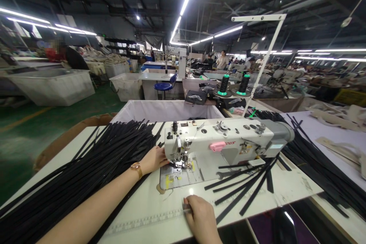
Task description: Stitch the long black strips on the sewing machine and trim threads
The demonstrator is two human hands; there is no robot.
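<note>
At the needle end of the white sewing machine (200, 139), the left hand (156, 159) reaches in from the left with its fingers bent, the tips partly lost behind the machine head, so whether they grip anything cannot be told. Nearer the body, the right hand (200, 215) is loosely curled low over the tabletop (171, 202), thumb and forefinger close together; a small dark-grey piece (187, 208) shows at their tips, though it is unclear whether they pinch it or merely touch it. A watch (136, 167) circles the left wrist. Beneath the needle lies a shiny metal plate (185, 181) with yellow marks, and a measuring scale (148, 221) runs along the front of the table. Right of the plate, loose black strips (243, 188) fan out near a wrench (228, 174), while a thick heap of black strips (114, 160) covers the table's left side, partly under the left forearm. A pink piece (217, 146) sits on the machine's front. Behind it stand two black thread cones (223, 84), a blue chair (163, 86) and, farther off, a person in pale clothing (222, 61).
</note>
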